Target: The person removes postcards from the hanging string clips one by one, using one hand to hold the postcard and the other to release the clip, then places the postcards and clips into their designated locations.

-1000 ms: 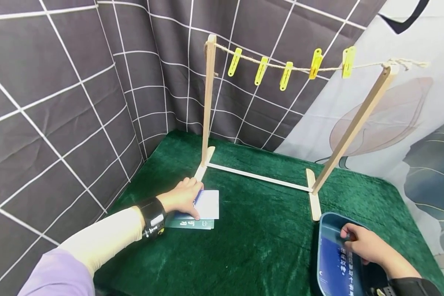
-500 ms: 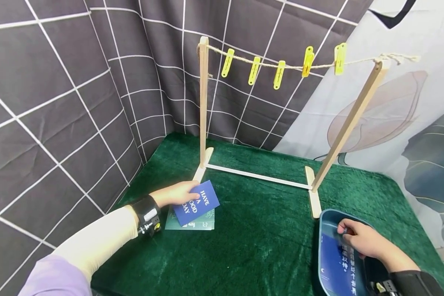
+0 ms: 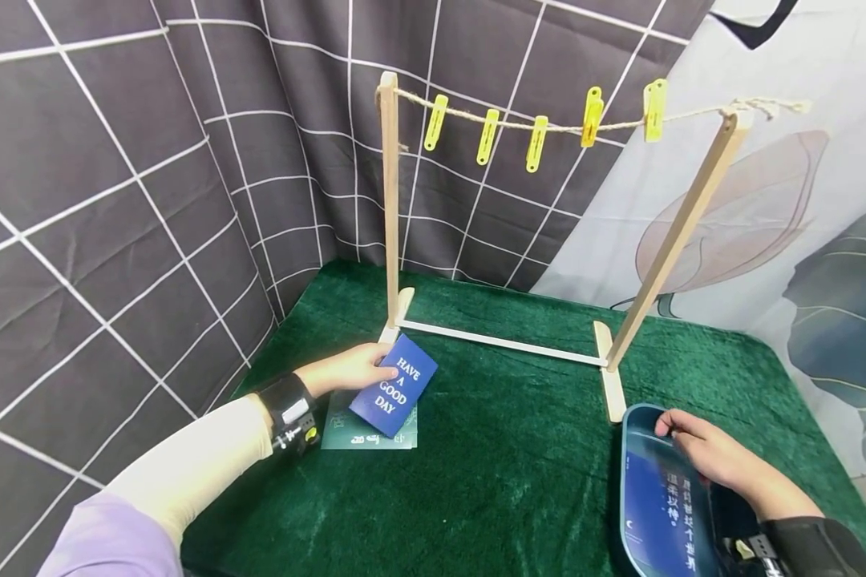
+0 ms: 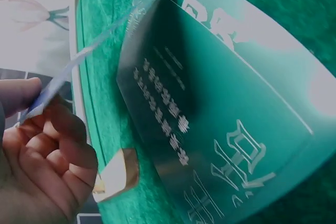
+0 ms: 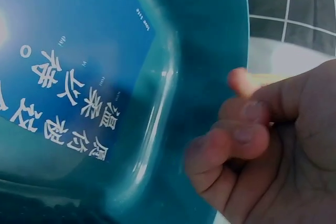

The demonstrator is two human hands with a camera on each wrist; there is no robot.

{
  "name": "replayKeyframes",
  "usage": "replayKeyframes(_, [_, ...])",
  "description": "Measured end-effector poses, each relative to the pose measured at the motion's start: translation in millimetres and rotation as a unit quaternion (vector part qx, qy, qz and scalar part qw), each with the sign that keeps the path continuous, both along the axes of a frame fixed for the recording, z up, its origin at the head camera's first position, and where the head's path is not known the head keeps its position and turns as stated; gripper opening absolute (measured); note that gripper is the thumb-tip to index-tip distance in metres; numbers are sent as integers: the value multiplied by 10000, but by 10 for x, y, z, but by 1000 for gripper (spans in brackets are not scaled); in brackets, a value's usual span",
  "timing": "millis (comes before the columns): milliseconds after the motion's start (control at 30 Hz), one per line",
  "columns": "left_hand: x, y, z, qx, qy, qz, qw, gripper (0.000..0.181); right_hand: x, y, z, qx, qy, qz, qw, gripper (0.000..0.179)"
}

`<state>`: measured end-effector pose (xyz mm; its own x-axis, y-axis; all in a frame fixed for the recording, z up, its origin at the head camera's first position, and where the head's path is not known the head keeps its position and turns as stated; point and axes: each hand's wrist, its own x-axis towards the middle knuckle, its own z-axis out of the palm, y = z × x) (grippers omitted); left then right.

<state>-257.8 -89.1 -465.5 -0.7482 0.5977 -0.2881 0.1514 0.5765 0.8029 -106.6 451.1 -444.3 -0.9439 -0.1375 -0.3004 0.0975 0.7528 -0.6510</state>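
Just above the green cards (image 3: 342,425) at the worktop's left side, a blue card (image 3: 393,389) tilts in the grip of the left hand (image 3: 350,369), reading "HAVE A GOOD DAY" in white. The thumb lies across its face, and the left wrist view shows it nearly edge-on, pinched between thumb and curled fingers. Below it the green cards lie flat and overlapping, printed with white characters.

Well apart, at the worktop's right side, the right hand (image 3: 714,453) hovers over a teal tray (image 3: 644,421), its fingers loosely curled with nothing visible in them; whether they touch the tray's wall I cannot tell. Inside the tray lies a dark blue sheet (image 3: 645,513) with columns of white characters.

Beyond the hands stands a wooden frame, its left post (image 3: 390,200) upright, its right post (image 3: 681,232) leaning outward, a white bar (image 3: 501,340) joining them low down. A cord (image 3: 469,115) runs between their tops, carrying five yellow clips (image 3: 487,136). Green plush covers the worktop (image 3: 505,481). Behind hang a grey gridded curtain (image 3: 289,152) and a pale cloth (image 3: 851,96) with leaf shapes.
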Motion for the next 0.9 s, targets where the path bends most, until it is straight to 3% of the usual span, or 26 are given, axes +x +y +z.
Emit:
replayKeyframes(300, [-21,255,79,720,-175,-72,9972,35,-177,-204,111,-175,532,302,9980,21])
replayKeyframes(400, [-19,414,159,929,-246,-204,9952,34,-281,-320,197,-867,515,633,9929,22])
replayKeyframes(467, [-2,536,230,977,-145,-298,9947,32,-359,-393,254,-1659,478,988,9800,24])
replayKeyframes(567, [35,714,329,1056,-25,-481,9932,30,-464,-497,330,-2837,361,1540,9458,32])
replayKeyframes(667, [93,864,429,1120,-5,-572,9921,28,-541,-608,382,-3460,301,1758,9211,39])
replayKeyframes(900, [211,1112,578,1165,19,-715,9906,26,-622,-854,408,-3810,432,1913,9035,44])
